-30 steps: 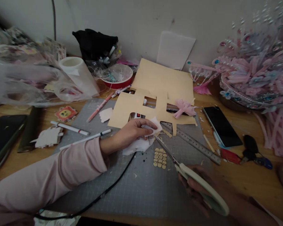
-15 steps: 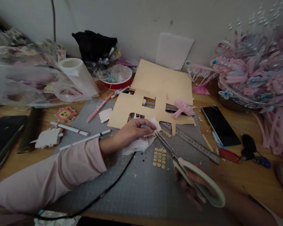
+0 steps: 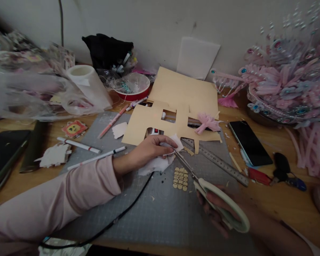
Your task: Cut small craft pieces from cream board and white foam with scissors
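Note:
My left hand (image 3: 148, 150) pinches a piece of white paper (image 3: 158, 164) over the grey cutting mat (image 3: 160, 213). My right hand (image 3: 224, 211) grips pale green-handled scissors (image 3: 216, 199), whose blades (image 3: 182, 161) reach into the paper's edge beside my left fingers. A small tan sheet of cut-out ovals (image 3: 180, 178) lies on the mat just below the blades. Cut tan card (image 3: 176, 106) lies behind my left hand.
A metal ruler (image 3: 218, 163), a phone (image 3: 250, 143) and a pink beaded headdress (image 3: 290, 85) are at the right. Pens (image 3: 80, 145), white scraps (image 3: 54, 155), a tape roll (image 3: 89, 85) and another phone (image 3: 2, 153) are at the left. A black cable (image 3: 114, 220) crosses the mat.
The scissors opened half a second ago and have now closed further into the white paper, with my right hand shifted slightly left. My left hand has kept its hold.

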{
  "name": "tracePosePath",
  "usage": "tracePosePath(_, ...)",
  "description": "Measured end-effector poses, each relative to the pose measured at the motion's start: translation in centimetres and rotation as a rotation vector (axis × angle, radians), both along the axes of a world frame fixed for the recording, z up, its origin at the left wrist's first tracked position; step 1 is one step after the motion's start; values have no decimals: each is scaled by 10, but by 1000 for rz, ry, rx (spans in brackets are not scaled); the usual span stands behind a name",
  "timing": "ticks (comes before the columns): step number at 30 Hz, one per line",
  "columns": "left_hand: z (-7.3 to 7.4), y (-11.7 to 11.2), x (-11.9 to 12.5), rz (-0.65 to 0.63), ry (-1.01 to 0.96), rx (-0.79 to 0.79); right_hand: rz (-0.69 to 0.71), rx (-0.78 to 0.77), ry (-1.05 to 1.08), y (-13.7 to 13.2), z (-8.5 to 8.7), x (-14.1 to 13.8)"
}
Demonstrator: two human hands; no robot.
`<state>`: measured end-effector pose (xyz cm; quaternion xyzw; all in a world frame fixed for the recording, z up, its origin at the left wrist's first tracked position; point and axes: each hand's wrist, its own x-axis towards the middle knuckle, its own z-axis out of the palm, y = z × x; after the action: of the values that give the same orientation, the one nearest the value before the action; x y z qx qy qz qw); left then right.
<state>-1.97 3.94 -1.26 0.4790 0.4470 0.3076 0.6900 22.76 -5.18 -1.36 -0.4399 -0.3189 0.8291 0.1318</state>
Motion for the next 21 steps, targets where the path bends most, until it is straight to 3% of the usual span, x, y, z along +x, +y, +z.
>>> tracePosePath(21,-1,0,0,7,-41,-4,-11,-2,-69,0,6,-5)
